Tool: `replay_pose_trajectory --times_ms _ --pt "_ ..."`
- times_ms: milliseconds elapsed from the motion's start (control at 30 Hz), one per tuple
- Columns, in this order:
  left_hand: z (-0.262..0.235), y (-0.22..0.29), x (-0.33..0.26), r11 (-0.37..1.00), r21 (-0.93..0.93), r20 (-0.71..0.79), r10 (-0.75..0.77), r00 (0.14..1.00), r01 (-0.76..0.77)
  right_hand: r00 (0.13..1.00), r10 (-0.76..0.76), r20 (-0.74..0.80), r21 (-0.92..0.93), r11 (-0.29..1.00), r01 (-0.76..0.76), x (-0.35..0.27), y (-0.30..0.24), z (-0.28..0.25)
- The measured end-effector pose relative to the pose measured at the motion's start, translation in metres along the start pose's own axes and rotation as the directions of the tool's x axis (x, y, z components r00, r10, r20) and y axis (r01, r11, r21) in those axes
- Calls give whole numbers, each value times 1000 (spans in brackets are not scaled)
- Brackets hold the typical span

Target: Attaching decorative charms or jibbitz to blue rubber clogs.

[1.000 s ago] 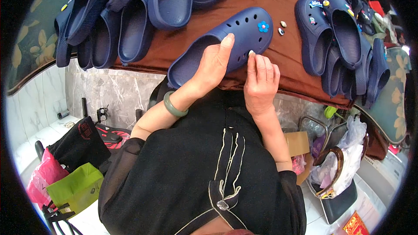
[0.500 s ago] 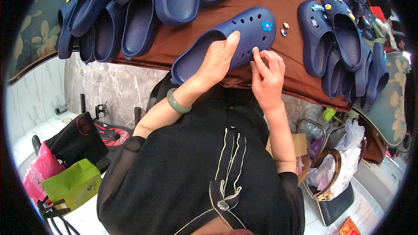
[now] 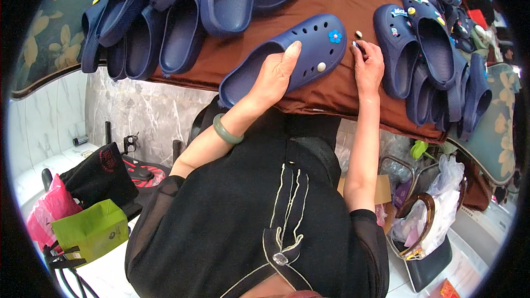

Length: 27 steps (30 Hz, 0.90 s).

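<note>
A navy foam clog (image 3: 306, 38) lies tilted at the near edge of the brown cloth. My left hand (image 3: 276, 74) grips its side, thumb across the upper. On the clog sit a blue flower charm (image 3: 334, 36) and a round white charm (image 3: 321, 67); other holes are bare. To the right of the toe, my right hand (image 3: 369, 67) is closed in a pinch at the cloth, on a small dark-and-white shoe charm (image 3: 355, 46) mostly hidden by the fingertips. A small white charm (image 3: 359, 35) lies just beyond those fingers.
Several plain navy clogs (image 3: 182, 33) line the cloth (image 3: 342, 0) at the left and back. Decorated clogs (image 3: 397, 49) are piled at the right. Below the table stand a green bag (image 3: 94, 229) on the left and a chair with plastic bags (image 3: 436, 215) on the right.
My right hand has let go of the white charm, which now sits in the clog, and has moved right and away to the loose charms. My left hand keeps its hold.
</note>
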<state>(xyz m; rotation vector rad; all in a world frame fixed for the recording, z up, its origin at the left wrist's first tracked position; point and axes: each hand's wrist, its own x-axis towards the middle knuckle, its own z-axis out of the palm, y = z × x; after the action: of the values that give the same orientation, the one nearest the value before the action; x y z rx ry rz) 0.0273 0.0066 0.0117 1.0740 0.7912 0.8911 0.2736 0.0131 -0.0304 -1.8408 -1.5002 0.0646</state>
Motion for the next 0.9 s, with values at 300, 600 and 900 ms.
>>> replay_pose_trajectory --times_ms 300,600,900 --pt "-4 0 -5 999 48 -44 -5 999 7 985 147 88 486 857 -171 -72 -84 -25" --pt "3 -5 -6 985 37 -90 173 981 -170 963 214 162 709 653 -264 -98 -114 10" --pt "1 -11 -22 880 434 -46 236 971 -194 947 279 161 851 446 -276 -108 -115 22"
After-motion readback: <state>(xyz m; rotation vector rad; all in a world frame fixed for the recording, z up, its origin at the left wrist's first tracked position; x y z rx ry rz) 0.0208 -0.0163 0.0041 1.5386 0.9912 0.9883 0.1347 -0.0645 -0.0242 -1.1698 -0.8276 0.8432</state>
